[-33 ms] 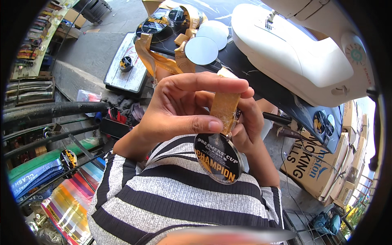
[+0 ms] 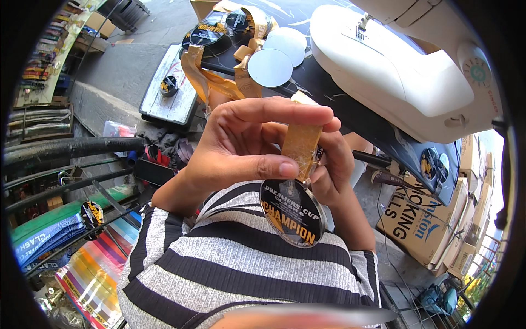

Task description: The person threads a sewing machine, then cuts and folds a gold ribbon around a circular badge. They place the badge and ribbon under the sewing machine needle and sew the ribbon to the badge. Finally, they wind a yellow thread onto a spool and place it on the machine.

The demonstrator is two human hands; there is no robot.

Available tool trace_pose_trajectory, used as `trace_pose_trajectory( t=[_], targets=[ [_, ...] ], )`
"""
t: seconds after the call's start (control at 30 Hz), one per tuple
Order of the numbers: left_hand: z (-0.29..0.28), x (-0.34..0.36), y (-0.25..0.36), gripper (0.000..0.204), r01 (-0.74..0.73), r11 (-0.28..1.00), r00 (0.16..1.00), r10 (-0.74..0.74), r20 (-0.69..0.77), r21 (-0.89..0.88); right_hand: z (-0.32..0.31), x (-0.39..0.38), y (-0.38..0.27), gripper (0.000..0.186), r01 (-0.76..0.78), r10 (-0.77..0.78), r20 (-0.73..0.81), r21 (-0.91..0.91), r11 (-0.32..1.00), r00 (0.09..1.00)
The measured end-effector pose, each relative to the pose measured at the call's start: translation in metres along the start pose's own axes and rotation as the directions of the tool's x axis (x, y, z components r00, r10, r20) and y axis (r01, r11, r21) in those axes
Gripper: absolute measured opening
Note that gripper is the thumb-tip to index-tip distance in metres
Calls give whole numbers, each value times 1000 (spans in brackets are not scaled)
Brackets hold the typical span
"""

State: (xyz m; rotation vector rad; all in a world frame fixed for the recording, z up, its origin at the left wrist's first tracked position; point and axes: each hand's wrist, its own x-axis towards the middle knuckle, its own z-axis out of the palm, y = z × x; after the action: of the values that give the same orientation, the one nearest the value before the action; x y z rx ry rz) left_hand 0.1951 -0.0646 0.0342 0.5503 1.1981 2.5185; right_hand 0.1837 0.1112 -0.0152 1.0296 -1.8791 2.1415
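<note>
Head view centres on a round, black-faced medal (image 2: 293,216) hanging from a tan-gold ribbon (image 2: 301,143); a light, even pinch should keep the ribbon flat and the medal from twisting. The medal sits just below the thumb of the left hand (image 2: 223,143), which is nearly closed on the ribbon. Beside it curls the right hand (image 2: 337,164); whether it grips anything cannot be told. Beyond stands a white sewing machine (image 2: 383,71).

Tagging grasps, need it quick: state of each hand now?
Left hand: closed, holding the medal by its gold ribbon.
Right hand: at the ribbon's edge, partly hidden; grip cannot be told.
</note>
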Motion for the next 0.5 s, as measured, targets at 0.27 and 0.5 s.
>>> trace_pose_trajectory(
  t=[0.27,0.5],
  targets=[
    [-5,0,5,61,8,998,999,-11,43,62,-2,4,0,49,63,-62,37,-27,998,997],
    [1,-2,6,53,-12,993,998,19,-61,116,2,-7,-5,48,-161,193,-132,218,962,972]
  ],
)
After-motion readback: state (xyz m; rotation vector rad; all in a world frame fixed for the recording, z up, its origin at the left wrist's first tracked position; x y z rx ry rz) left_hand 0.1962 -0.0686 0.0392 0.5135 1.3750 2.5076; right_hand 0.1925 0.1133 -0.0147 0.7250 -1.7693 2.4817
